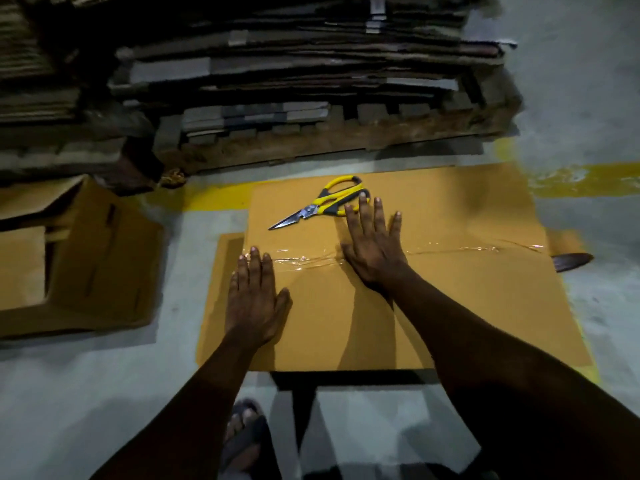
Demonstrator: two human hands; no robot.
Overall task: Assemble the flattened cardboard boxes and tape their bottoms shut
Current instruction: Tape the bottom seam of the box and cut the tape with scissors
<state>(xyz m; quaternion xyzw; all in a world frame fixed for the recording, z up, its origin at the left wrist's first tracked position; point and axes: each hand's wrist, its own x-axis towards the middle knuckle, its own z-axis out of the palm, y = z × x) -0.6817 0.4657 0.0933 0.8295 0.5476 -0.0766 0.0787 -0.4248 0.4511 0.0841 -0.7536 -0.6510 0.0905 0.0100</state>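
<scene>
A brown cardboard box stands bottom-up in front of me, its two flaps meeting at a seam. A strip of clear tape runs along that seam from left to right. My left hand lies flat on the near flap at the tape's left end, fingers spread. My right hand presses flat across the tape near the middle. Neither hand holds anything. Yellow-handled scissors lie on the far flap, just beyond my right fingertips.
A tall stack of flattened cardboard on a pallet rises behind the box. Another brown box lies at the left. A yellow floor line runs behind. My sandalled foot is below the box.
</scene>
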